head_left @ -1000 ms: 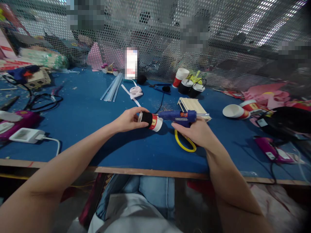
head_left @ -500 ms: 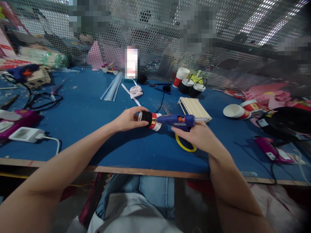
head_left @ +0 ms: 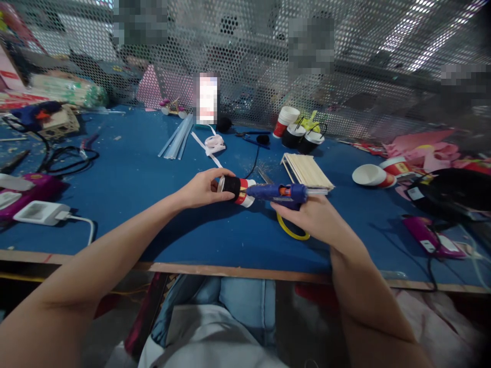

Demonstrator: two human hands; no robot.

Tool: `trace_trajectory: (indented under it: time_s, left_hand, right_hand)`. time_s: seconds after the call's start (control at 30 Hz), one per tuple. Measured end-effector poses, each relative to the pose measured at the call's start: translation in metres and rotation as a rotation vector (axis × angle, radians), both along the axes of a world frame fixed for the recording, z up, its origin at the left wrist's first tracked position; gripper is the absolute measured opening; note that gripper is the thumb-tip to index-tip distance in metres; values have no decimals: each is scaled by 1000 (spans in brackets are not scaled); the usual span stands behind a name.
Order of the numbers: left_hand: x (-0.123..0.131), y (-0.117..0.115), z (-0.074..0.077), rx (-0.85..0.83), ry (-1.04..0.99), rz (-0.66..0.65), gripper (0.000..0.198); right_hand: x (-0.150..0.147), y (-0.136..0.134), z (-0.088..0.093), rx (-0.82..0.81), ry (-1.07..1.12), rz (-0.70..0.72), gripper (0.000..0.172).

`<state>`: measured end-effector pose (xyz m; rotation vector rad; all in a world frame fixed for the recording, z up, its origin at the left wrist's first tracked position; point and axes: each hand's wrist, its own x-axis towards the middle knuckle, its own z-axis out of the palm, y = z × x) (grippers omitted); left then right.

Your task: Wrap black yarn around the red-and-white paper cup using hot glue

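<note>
My left hand is closed around a paper cup that lies on its side, partly wrapped in black cord. The red and white part of the cup faces right. In my right hand is a blue glue gun with a clear glue stick in its back end. Its nozzle points left and is at the cup beside the edge of the black wrap; whether it touches I cannot tell. A yellow ring lies under my right hand.
Behind my right hand stands a small wooden-stick table. Farther back are glue sticks, white ribbon, pliers and black-wrapped cups. White cups lie at right. A metal mesh bounds the back; a power strip is at left.
The glue gun has tipped slightly, its body a touch lower, with the nozzle still at the cup. My left hand and the cup have hardly moved.
</note>
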<state>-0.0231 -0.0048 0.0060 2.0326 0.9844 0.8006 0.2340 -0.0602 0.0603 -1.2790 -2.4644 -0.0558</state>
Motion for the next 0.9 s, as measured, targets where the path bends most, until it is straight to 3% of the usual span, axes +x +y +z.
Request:
trace_trajectory:
  time_s: [0.23,0.5,0.63,0.9]
  left_hand:
    - [-1,-1,0,3,-61,-61,47]
    - [-2,1,-1,69,-25,-61,46]
    - [-2,1,-1,89,-34,-94,46]
    - [-3,-1,1,124,-19,-120,46]
  right_hand:
    - [4,4,2,95,-174,67,34]
    - [1,2,2,-123,92,11,23]
    - [-4,3,4,-143,245,-61,16]
    - [-3,8,-1,-193,233,-148,21]
